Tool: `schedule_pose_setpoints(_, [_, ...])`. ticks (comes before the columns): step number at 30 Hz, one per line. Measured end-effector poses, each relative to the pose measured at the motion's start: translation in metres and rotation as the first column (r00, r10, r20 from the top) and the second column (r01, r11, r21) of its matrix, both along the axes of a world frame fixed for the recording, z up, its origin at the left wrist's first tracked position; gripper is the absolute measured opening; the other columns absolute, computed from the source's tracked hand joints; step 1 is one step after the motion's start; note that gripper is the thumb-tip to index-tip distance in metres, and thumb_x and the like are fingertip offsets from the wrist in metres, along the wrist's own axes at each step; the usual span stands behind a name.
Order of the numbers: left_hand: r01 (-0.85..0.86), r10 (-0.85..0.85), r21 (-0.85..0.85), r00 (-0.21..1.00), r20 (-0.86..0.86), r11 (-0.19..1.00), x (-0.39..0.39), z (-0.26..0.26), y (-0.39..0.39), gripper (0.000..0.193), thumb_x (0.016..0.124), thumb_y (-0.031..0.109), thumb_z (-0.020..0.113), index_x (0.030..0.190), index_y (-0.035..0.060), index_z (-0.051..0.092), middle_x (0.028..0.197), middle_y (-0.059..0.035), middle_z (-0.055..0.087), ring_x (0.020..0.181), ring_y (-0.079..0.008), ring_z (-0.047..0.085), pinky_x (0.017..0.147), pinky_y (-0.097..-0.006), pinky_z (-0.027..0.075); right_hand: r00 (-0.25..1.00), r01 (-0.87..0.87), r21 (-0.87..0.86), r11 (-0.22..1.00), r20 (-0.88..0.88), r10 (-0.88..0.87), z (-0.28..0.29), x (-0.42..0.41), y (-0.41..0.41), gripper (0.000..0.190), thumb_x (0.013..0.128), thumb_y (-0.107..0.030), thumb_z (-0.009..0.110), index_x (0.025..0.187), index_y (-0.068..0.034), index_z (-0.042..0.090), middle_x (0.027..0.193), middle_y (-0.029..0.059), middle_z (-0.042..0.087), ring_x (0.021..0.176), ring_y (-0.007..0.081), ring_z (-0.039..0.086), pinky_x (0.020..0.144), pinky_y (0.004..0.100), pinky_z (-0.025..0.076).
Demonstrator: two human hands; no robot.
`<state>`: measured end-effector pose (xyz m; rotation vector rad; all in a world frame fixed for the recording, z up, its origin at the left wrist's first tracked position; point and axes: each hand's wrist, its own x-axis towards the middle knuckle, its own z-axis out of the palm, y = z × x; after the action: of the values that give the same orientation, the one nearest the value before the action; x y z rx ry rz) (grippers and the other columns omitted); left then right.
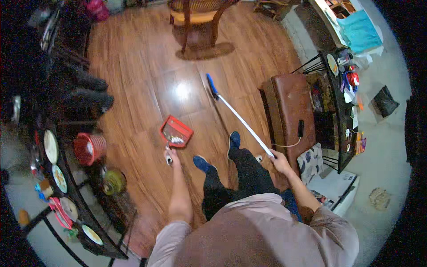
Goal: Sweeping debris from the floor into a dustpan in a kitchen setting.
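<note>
My left hand grips the handle of a red dustpan, which holds some pale debris. Around the white pole of a broom, near its upper end, my right hand is closed. The broom's blue head lies at the far end of the pole, ahead and to the right of the dustpan, over the wooden floor. A gap of bare floor separates broom head and dustpan. Whether the bristles touch the floor is hard to tell.
A brown padded bench with a black device stands at the right, beside a cluttered black shelf. Ahead is a wicker chair. At the left are a red plastic basket and a black rack holding plates.
</note>
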<state>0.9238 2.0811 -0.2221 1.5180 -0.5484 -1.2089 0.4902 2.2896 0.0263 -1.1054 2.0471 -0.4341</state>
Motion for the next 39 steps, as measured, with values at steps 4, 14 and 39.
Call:
schedule_pose_setpoints(4, [-0.031, 0.014, -0.131, 0.991, -0.133, 0.991, -0.050, 0.023, -0.052, 0.034, 0.089, 0.043, 0.048, 0.077, 0.0139, 0.035, 0.062, 0.0029, 0.037, 0.052, -0.0080, 0.034, 0.044, -0.0232, 0.027, 0.929, 0.270, 0.054, 0.961, 0.249, -0.275, 0.004, -0.049, -0.045, 0.038, 0.082, -0.013, 0.058, 0.118, -0.005, 0.053, 0.071, 0.0017, 0.054, 0.056, 0.0100, 0.047, 0.051, 0.0249, 0.038])
schedule_pose_setpoints(14, [0.236, -0.192, 0.157, 0.948, -0.254, 0.959, -0.315, 0.171, -0.160, 0.065, 0.086, 0.057, 0.039, 0.132, 0.0152, 0.023, 0.106, -0.0166, 0.055, 0.087, -0.0231, 0.059, 0.076, -0.0318, 0.045, 0.701, 0.617, 0.043, 0.786, 0.424, -0.574, -0.047, -0.249, -0.104, 0.028, 0.083, -0.015, 0.057, 0.110, -0.009, 0.059, 0.057, -0.0034, 0.046, 0.045, 0.0066, 0.038, 0.040, 0.0241, 0.030])
schedule_pose_setpoints(39, [0.560, -0.540, -0.021, 0.786, -0.301, 0.828, -0.811, 0.177, -0.596, 0.055, 0.081, 0.055, 0.052, 0.105, 0.0071, 0.038, 0.086, -0.0120, 0.055, 0.076, -0.0185, 0.057, 0.071, -0.0300, 0.049, 0.332, 0.822, 0.202, 0.532, 0.590, -0.736, -0.074, -0.539, -0.383, 0.016, 0.087, -0.017, 0.049, 0.093, -0.005, 0.059, 0.057, -0.0003, 0.049, 0.039, 0.0092, 0.042, 0.037, 0.0256, 0.034])
